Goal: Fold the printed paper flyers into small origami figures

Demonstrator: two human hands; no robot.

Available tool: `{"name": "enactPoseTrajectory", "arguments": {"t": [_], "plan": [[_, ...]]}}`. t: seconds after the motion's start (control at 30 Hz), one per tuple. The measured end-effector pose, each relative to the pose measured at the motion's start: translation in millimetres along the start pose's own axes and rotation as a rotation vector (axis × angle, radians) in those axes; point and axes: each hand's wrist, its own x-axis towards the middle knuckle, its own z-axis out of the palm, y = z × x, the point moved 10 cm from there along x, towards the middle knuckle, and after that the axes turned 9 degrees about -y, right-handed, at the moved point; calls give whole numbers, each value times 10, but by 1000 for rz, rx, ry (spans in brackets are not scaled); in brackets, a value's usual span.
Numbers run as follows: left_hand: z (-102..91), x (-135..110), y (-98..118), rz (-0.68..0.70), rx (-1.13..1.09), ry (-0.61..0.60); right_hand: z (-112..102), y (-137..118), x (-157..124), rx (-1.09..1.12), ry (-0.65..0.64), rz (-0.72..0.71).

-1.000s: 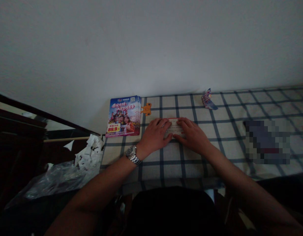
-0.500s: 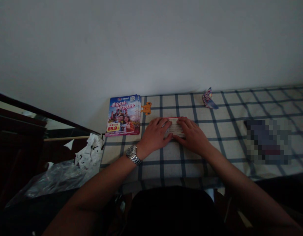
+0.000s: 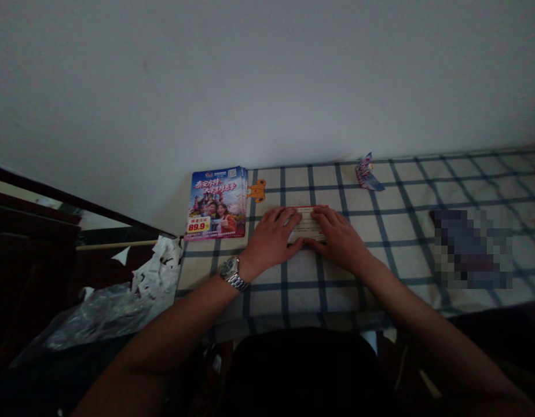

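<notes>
As the left hand (image 3: pixel 271 238) and right hand (image 3: pixel 338 238) pressed down from either side, their fingers (image 3: pixel 296 219) lay spread, not clamped, on a red-edged card (image 3: pixel 307 226) mid-way along the checked cloth (image 3: pixel 319 284). That even, flat pressure seemed right for keeping it steady.

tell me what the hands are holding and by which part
Nothing is lifted: the left hand and right hand lie flat on a white paper card with red print, pressing its left and right ends down onto the checked cloth.

Checked cloth (image 3: pixel 302 301) bearing a brochure stack (image 3: pixel 215 204), red-edged card (image 3: pixel 306 226), folded paper (image 3: pixel 368 172)
</notes>
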Motion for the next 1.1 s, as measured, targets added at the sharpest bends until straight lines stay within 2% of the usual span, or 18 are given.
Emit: {"name": "enactPoseTrajectory", "arguments": {"t": [0.83,1.1], "plan": [[13,-19,-13,2,-46,14,-13,24,-31,26,16,-43],[23,-26,-62,10,-119,4,44,68,-31,33,30,-56]]}}
